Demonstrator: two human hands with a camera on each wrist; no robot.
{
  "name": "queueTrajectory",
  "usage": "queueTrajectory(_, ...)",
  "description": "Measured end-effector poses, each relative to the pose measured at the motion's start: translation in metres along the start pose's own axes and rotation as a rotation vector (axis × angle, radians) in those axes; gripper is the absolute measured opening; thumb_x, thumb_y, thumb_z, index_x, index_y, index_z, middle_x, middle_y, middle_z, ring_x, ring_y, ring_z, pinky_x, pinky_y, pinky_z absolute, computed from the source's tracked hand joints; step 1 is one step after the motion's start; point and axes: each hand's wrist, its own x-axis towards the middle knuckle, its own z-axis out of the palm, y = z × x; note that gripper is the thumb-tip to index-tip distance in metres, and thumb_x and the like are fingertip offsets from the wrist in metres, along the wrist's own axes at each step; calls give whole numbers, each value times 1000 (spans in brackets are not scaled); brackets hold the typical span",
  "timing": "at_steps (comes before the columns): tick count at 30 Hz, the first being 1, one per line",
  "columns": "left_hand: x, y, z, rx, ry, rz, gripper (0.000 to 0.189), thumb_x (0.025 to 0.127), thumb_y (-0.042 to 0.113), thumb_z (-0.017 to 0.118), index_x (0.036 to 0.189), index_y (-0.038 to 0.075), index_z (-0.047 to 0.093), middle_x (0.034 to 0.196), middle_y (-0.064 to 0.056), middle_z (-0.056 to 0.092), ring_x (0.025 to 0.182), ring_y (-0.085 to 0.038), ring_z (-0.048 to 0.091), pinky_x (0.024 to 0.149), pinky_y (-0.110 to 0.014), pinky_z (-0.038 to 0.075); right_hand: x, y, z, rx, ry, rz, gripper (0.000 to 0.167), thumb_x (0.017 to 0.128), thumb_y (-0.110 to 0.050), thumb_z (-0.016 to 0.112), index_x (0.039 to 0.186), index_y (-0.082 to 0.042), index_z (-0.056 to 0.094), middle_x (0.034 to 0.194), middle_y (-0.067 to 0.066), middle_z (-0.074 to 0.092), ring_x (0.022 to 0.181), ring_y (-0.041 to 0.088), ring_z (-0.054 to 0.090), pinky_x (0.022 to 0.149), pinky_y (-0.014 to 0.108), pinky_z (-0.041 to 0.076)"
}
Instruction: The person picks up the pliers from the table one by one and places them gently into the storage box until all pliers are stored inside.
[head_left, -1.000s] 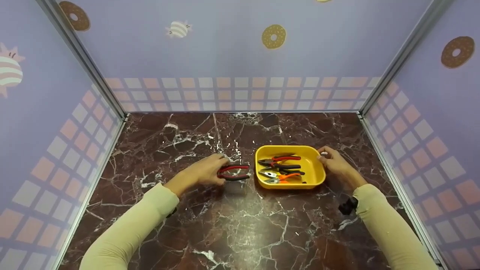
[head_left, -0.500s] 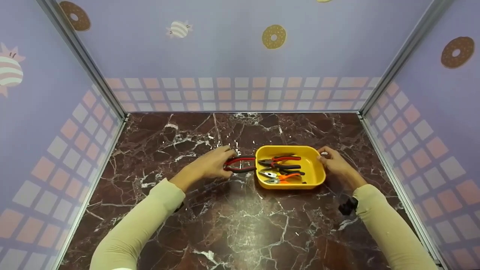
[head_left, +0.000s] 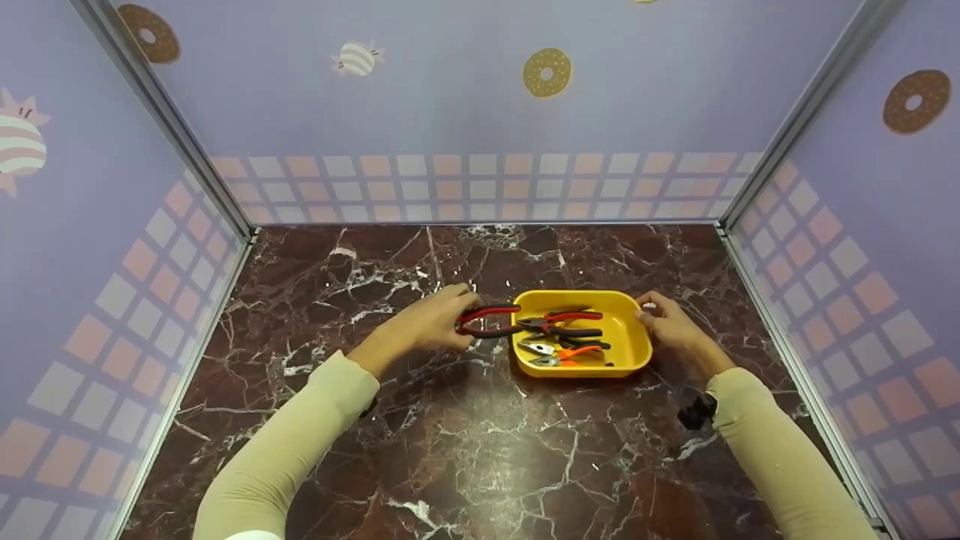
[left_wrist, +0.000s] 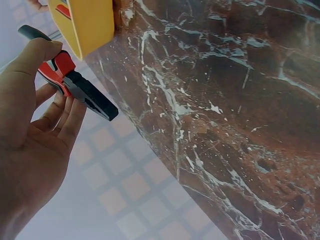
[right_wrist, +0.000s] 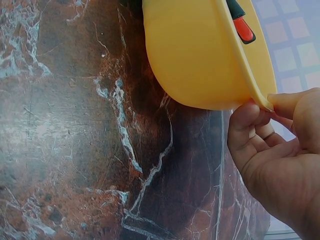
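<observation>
My left hand (head_left: pixel 442 319) grips red-and-black pliers (left_wrist: pixel 62 70) by the part near the joint. In the left wrist view their dark jaws point away from the palm, and thumb and fingers pinch the handles. In the head view the spread handles reach right, their ends overlapping the left rim of a yellow bin (head_left: pixel 630 352). My right hand (head_left: pixel 671 322) pinches the bin's right rim between thumb and fingers. Inside the bin lie several pliers, among them a red-and-black pair (head_left: pixel 574 317) and an orange-handled pair (head_left: pixel 577 351), heads to the left.
The bin stands on a dark red marbled tabletop (head_left: pixel 495 450). Purple panels with pink and white squares (head_left: pixel 484 187) enclose it at the back and both sides, joined by metal corner rails (head_left: pixel 795 112).
My left hand has moved right and slightly away from me, bringing the pliers' handles from beside the bin to over its left rim. My right hand and the bin have stayed put.
</observation>
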Motion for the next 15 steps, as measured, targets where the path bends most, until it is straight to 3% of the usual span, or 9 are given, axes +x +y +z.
queueTrajectory(15,12,12,-6,-17,-8,-5,52,84,27,86,129,9,65,112,-4,57,99,-21,54,90,-41,53,-1,-2,1,-10,3,-11,25,110,-7,52,132,6,52,100,19,62,73,18,60,57,30,54)
